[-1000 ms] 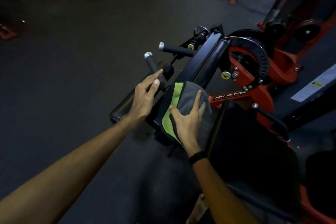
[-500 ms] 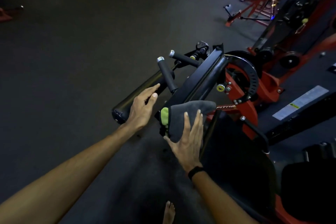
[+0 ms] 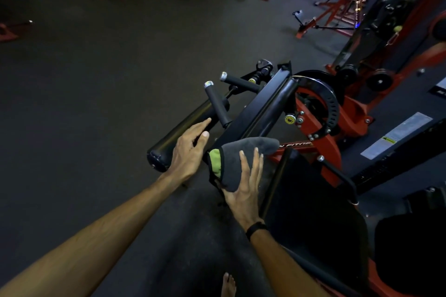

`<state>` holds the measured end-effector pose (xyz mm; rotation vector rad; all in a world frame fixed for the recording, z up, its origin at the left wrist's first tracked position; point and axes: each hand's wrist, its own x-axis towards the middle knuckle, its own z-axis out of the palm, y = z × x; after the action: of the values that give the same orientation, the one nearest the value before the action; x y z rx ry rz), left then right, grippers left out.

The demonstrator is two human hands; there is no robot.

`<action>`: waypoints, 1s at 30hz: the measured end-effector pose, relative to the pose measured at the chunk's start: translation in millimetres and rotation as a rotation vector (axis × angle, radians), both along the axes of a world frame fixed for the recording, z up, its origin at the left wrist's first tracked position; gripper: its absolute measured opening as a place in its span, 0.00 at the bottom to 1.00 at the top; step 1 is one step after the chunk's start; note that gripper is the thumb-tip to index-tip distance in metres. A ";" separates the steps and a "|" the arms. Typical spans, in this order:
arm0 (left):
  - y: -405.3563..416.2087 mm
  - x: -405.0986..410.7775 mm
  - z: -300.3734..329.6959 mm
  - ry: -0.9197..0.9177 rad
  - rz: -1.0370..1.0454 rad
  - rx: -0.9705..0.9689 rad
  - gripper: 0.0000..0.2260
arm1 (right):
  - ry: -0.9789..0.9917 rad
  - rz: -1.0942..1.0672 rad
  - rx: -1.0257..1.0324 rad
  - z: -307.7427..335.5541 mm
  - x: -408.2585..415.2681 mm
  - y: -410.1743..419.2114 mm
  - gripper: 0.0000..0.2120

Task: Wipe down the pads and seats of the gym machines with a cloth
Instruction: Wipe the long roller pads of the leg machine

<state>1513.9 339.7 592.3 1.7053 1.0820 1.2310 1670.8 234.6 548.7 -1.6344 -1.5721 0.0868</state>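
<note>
**Soft cloth pressed flat on the machine's pad end**

The grey-and-green cloth (image 3: 237, 160) drapes over the near end of the long black pad (image 3: 259, 113), limp and light; it looks likely to bunch or slide unless pressed flat. The right hand (image 3: 243, 188) spreads straight fingers across it from below. Left of the pad, the left hand (image 3: 188, 152) rests relaxed on the glossy roller (image 3: 183, 131), gripping nothing.
</note>
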 end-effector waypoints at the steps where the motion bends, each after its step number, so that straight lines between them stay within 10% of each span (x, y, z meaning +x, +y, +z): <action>1: 0.7 3.1 4.5 -0.003 -0.011 0.007 0.23 | 0.018 0.020 0.007 3.6 3.8 -1.1 0.53; 11: 2.9 43.2 37.8 -0.061 -0.109 0.055 0.20 | 0.802 -0.215 0.171 49.5 16.9 18.2 0.17; 30: -12.0 17.4 58.0 -0.152 -0.103 0.071 0.26 | 0.778 -0.087 0.383 134.1 -16.7 4.3 0.22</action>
<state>1531.4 327.7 650.3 1.6688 0.8595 1.3231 1654.1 238.8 682.8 -1.1547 -0.8530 0.3134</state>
